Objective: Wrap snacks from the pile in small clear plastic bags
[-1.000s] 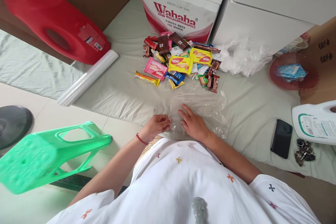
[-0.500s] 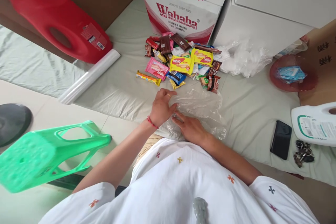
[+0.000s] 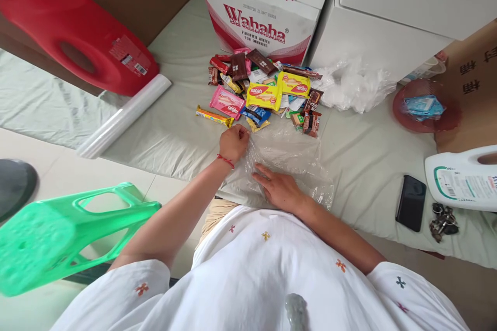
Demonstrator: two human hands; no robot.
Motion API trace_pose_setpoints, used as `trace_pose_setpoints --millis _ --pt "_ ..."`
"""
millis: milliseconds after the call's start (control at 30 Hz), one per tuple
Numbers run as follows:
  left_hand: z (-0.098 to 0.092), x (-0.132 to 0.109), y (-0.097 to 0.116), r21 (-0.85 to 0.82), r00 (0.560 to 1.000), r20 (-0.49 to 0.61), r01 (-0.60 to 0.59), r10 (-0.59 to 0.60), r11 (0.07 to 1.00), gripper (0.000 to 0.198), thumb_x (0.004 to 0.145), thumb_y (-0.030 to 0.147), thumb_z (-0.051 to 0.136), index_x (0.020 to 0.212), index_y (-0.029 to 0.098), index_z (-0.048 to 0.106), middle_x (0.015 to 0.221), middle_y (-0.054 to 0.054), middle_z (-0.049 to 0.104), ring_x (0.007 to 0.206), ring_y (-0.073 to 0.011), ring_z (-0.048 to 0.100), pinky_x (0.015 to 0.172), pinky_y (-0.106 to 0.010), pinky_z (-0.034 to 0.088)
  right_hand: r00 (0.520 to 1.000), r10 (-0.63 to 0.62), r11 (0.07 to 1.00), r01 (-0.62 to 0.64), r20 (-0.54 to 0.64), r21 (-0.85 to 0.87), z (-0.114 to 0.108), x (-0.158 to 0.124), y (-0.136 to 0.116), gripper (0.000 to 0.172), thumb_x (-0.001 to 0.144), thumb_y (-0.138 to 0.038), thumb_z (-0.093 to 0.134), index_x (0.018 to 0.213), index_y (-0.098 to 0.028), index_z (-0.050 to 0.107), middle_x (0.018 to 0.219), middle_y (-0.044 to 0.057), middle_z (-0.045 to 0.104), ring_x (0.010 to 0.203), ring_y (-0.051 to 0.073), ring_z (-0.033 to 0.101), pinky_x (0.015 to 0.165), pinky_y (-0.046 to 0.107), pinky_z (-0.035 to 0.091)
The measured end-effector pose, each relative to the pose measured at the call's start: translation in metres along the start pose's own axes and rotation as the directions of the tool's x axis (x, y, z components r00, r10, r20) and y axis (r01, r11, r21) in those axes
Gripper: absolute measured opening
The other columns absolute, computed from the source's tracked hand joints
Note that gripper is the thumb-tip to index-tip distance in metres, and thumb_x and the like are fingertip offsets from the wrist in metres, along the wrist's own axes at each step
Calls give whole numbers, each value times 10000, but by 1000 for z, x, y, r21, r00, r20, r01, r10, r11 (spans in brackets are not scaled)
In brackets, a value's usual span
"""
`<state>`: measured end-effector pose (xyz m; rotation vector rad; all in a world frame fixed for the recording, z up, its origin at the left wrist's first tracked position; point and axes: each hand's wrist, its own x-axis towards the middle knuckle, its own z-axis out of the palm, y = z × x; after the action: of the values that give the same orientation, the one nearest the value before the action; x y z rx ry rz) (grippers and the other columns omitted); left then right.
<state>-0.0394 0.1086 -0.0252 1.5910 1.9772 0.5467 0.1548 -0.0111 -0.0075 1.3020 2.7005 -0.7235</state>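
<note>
A clear plastic bag (image 3: 298,165) lies spread on the pale green sheet (image 3: 361,160) just in front of me. My left hand (image 3: 234,144), with a red string bracelet at the wrist, pinches the bag's left edge and pulls creases into it. Flat on the bag rests my right hand (image 3: 280,186), its fingers stretched out. Just beyond both hands is a pile of wrapped snacks, among them yellow wafer packs (image 3: 264,96), a pink wafer pack (image 3: 227,102) and a thin yellow-orange bar (image 3: 214,116) close to my left hand.
A Wahaha carton (image 3: 258,20) stands behind the snacks. Left are a red jug (image 3: 93,36), a plastic roll (image 3: 124,116) and a green stool (image 3: 77,238). To the right: crumpled white bags (image 3: 353,85), a red bowl (image 3: 402,114), a phone (image 3: 410,203), keys (image 3: 442,221) and a white jug (image 3: 462,181).
My left hand has closed on the bag's edge and moved slightly up and left, drawing the plastic tight. My right hand stays on the bag. The whole view has shifted a little.
</note>
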Motion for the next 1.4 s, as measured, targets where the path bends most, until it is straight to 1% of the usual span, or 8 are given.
trace_pose_setpoints --millis 167,300,500,700,1000,1133,1267,1400 --pt "-3 -2 5 92 994 -86 68 -60 993 154 802 200 625 949 178 663 898 -42 701 801 -203 618 738 -315 457 998 -34 997 38 52 -74 -6 1 -5 600 989 -180 430 1566 -349 428 1727 46 208 1089 248 699 834 397 599" --pt "-4 -19 13 269 955 -183 -181 234 946 231 804 91 526 954 192 670 1027 -77 667 986 -244 605 808 -336 470 989 -84 985 101 122 -140 -12 5 -14 632 967 -163 433 1564 -370 419 1736 70 159 943 224 718 739 390 604" --pt "-8 -43 30 405 756 241 -648 608 645 256 902 119 466 797 193 687 985 -101 658 1042 -264 572 811 -357 463 981 -95 981 121 171 -151 -13 10 -19 639 970 -161 429 1570 -377 396 1655 122 364 819 200 730 679 353 585" --pt "-3 -30 46 541 928 214 -374 306 754 419 1026 351 358 1165 139 691 1153 -169 656 1063 -323 642 749 -392 511 986 -77 981 102 150 -164 -16 9 -20 630 954 -166 431 1567 -306 409 1714 136 219 819 196 732 687 364 592" --pt "-6 -31 58 535 970 219 -213 110 818 435 999 219 371 1350 143 616 1241 -205 656 997 -327 724 805 -409 560 991 -48 980 71 126 -188 -12 3 -22 588 969 -144 400 1545 -255 431 1690 139 290 907 228 722 679 358 583" --pt "-5 -48 69 349 964 167 -254 207 902 507 950 129 405 1429 157 570 1251 -162 686 1065 -283 704 910 -388 550 991 -54 981 76 124 -179 -6 5 -24 579 968 -141 407 1537 -249 441 1610 137 435 924 251 719 681 378 580" --pt "14 -60 70 85 909 206 -385 362 919 401 890 72 399 1053 159 754 1094 -102 744 1011 -216 698 931 -335 549 984 -45 992 65 171 -112 -4 10 -26 445 990 -124 383 1359 -193 620 1249 142 712 997 289 712 728 382 574" --pt "38 -56 58 110 901 163 -421 401 901 386 895 94 422 1071 164 759 1217 -110 734 1201 -265 632 1069 -432 489 983 -36 993 55 179 -100 -8 9 -29 408 986 -105 410 1324 -178 628 1140 142 743 1007 281 720 760 372 577"
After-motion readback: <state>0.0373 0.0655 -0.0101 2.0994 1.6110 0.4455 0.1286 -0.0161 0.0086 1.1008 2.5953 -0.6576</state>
